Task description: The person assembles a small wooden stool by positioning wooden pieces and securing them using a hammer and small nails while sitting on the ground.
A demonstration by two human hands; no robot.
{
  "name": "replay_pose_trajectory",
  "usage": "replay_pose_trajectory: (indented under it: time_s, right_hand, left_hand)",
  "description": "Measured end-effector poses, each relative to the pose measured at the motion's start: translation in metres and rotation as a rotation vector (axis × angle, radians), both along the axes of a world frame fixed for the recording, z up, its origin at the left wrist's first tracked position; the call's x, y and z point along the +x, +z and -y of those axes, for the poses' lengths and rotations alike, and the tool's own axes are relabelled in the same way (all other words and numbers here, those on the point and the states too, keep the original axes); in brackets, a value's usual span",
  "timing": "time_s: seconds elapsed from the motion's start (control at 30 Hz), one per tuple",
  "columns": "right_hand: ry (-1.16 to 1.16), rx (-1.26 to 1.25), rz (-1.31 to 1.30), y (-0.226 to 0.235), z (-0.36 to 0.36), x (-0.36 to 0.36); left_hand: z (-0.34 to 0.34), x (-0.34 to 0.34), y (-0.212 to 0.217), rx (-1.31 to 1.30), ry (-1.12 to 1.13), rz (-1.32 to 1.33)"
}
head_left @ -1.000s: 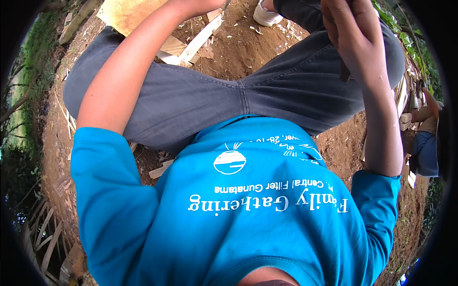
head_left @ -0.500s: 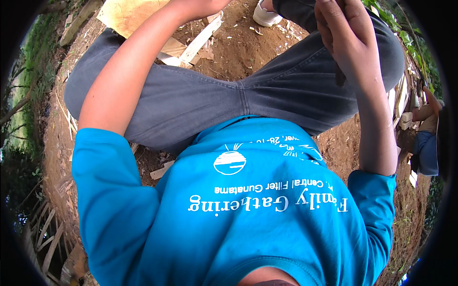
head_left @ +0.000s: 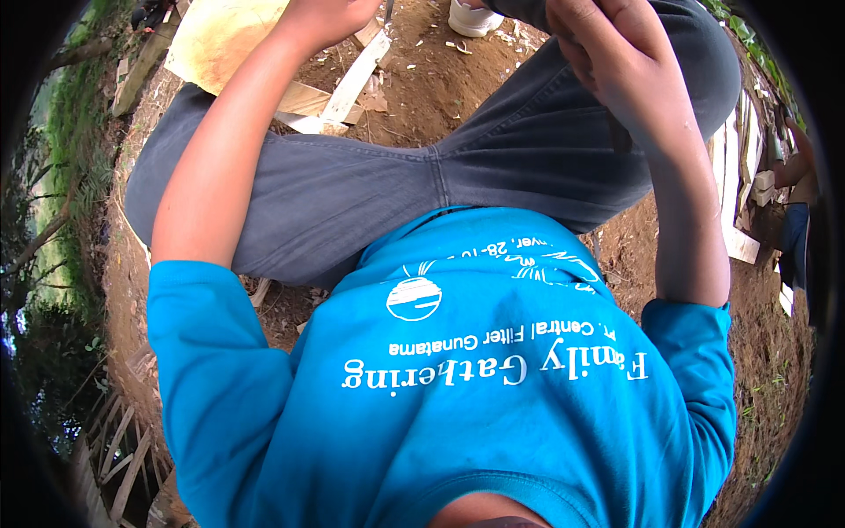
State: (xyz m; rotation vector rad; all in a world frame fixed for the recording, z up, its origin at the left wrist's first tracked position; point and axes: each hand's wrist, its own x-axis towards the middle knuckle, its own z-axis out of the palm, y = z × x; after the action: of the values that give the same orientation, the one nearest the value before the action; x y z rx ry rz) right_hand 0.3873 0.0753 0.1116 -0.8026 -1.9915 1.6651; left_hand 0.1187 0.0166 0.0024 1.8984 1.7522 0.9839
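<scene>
My right hand (head_left: 623, 66) is closed around a dark handle (head_left: 620, 132), whose end sticks out below the palm, above my right thigh. The rest of that tool is hidden by the hand and the upper edge. My left hand (head_left: 330, 19) is partly cut off by the upper edge, its fingers curled together. What it holds, if anything, cannot be made out; a thin dark strip (head_left: 388, 11) shows just beside its fingertips. Under my left forearm lies a broad, pale block of wood (head_left: 224, 44). Close by on the soil is a split wood stick (head_left: 356, 79).
My legs in grey trousers (head_left: 352, 176) are spread. A white shoe (head_left: 473, 19) stands on brown soil (head_left: 422, 79) scattered with chips. At right are pale wood strips (head_left: 726, 167) and another person's arm and dark clothing (head_left: 797, 238). Green plants (head_left: 79, 150) edge the left.
The whole view has shifted a little, with the ground and legs moving left. Both hands appear slightly farther left, and the right one keeps its grip on the handle.
</scene>
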Motion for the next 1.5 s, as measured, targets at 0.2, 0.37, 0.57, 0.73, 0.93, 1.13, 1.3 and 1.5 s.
replay_pose_trajectory:
  time_s: [0.2, 0.37, 0.57, 0.73, 0.93, 1.13, 1.3, 1.5]
  right_hand:
    - [0.098, 0.453, 0.031, -0.012, -0.003, 0.006]
    - [0.067, 0.290, -0.018, -0.012, 0.005, 0.009]
    - [0.083, 0.358, 0.119, -0.018, 0.012, 0.006]
    - [-0.021, 0.011, -0.196, -0.043, -0.012, -0.024]
    - [-0.068, 0.353, 0.101, -0.057, -0.029, -0.077]
    - [-0.175, 0.212, 0.031, -0.064, -0.024, -0.066]
    - [-0.186, 0.107, -0.015, -0.049, -0.020, -0.063]
    - [-0.239, -0.031, -0.062, -0.042, -0.030, -0.059]
  left_hand:
    - [0.002, 0.004, 0.002, -0.021, -0.041, 0.002]
    - [0.002, 0.002, -0.001, 0.014, -0.072, -0.093]
    - [0.004, 0.004, 0.010, -0.083, -0.095, -0.188]
    - [0.001, 0.005, 0.009, 0.002, -0.145, -0.164]
    - [0.001, -0.004, 0.000, 0.006, -0.175, -0.230]
    - [-0.009, -0.011, 0.033, 0.064, -0.260, -0.270]
    - [-0.003, -0.102, 0.001, -0.057, -0.047, -0.554]
    - [-0.016, -0.112, -0.007, -0.213, -0.089, -0.517]
